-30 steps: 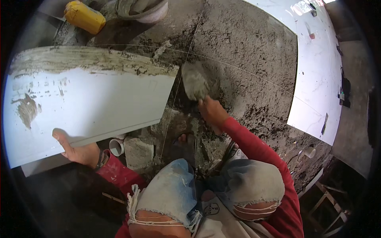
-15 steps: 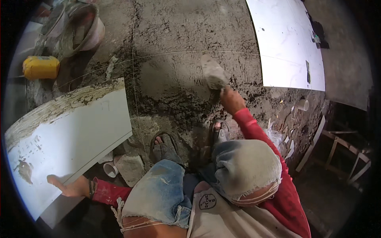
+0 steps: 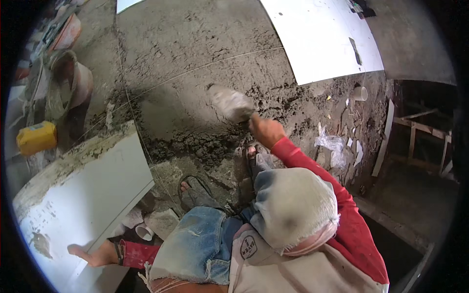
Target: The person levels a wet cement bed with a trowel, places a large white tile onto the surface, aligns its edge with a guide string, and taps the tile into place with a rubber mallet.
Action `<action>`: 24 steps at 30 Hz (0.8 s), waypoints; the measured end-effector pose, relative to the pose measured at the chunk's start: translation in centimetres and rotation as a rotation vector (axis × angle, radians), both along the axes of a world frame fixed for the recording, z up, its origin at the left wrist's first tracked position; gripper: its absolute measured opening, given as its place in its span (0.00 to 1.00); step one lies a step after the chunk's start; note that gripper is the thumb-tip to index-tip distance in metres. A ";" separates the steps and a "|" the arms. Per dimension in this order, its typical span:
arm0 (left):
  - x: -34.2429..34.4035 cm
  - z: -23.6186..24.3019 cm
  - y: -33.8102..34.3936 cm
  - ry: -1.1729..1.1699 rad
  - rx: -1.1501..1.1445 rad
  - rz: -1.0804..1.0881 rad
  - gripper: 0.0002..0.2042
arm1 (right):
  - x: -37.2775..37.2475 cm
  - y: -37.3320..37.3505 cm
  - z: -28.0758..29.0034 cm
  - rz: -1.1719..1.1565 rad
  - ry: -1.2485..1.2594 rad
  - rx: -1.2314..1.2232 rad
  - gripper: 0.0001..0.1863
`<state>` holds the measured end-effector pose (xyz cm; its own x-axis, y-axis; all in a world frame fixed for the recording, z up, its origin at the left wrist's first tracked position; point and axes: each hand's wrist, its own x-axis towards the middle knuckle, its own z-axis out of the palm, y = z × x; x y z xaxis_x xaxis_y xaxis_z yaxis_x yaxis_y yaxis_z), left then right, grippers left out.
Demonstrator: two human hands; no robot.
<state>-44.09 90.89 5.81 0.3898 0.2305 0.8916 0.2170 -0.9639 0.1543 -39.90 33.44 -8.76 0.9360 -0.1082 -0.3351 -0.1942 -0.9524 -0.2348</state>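
Observation:
My right hand (image 3: 267,131) is closed around the handle of a trowel (image 3: 231,103). Its mortar-smeared blade lies over the rough grey mortar bed (image 3: 161,110) in front of my feet, pointing away to the left. At the lower left, my left hand (image 3: 95,254) grips the edge of a large white tile (image 3: 105,180); the thumb rests on its face and the other fingers are hidden beneath. Grey mortar coats the tile's far edge, and a smear marks its left part. Another white tile (image 3: 325,36) lies beyond the trowel to the right.
Thin string (image 3: 183,76) lines cross the mortar. Buckets (image 3: 78,83) and a yellow jerrycan (image 3: 37,138) stand at the left. To the right are clear plastic (image 3: 334,149), a short white pipe piece (image 3: 360,93), tile scraps and a wooden frame (image 3: 422,128) beside a dark drop.
The view has turned, shifting the surroundings. Against the tile on the right, the trowel has come nearer me and its blade points more to the left. My left hand keeps its hold on the tile.

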 end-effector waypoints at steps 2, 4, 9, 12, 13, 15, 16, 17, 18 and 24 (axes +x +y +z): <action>-0.2 0.3 0.6 -0.014 0.057 0.020 0.25 | -1.1 -2.5 0.1 -0.078 -0.045 -0.018 0.13; -0.3 -1.2 1.9 -0.023 0.162 0.007 0.25 | -3.2 -5.9 0.9 -0.218 -0.229 0.082 0.15; -0.4 -0.1 1.5 0.055 0.160 0.063 0.19 | -9.1 -12.2 -0.9 -0.795 -0.356 0.460 0.18; 0.2 -0.5 1.4 0.033 0.135 0.043 0.21 | -10.1 -12.9 -4.7 -0.921 -0.170 0.549 0.21; 0.2 -0.4 0.7 0.066 0.094 0.109 0.22 | -10.2 -12.2 -6.8 -0.797 -0.232 0.445 0.21; 0.1 0.5 -0.6 0.063 0.064 0.084 0.24 | -8.2 -5.4 -6.4 -0.679 -0.246 0.435 0.19; 0.1 0.8 -0.7 0.050 0.039 0.070 0.25 | -6.5 -2.6 -4.3 -0.590 -0.300 0.406 0.18; 0.3 0.6 -1.2 0.039 -0.001 0.047 0.27 | -5.9 -2.0 -4.4 -0.622 -0.238 0.445 0.17; 0.3 0.4 -1.2 0.026 0.020 0.006 0.27 | -5.3 -1.4 -4.8 -0.651 -0.180 0.493 0.16; 1.3 0.0 -1.7 0.046 0.200 0.040 0.28 | -2.6 4.4 -3.1 -0.315 -0.228 0.416 0.15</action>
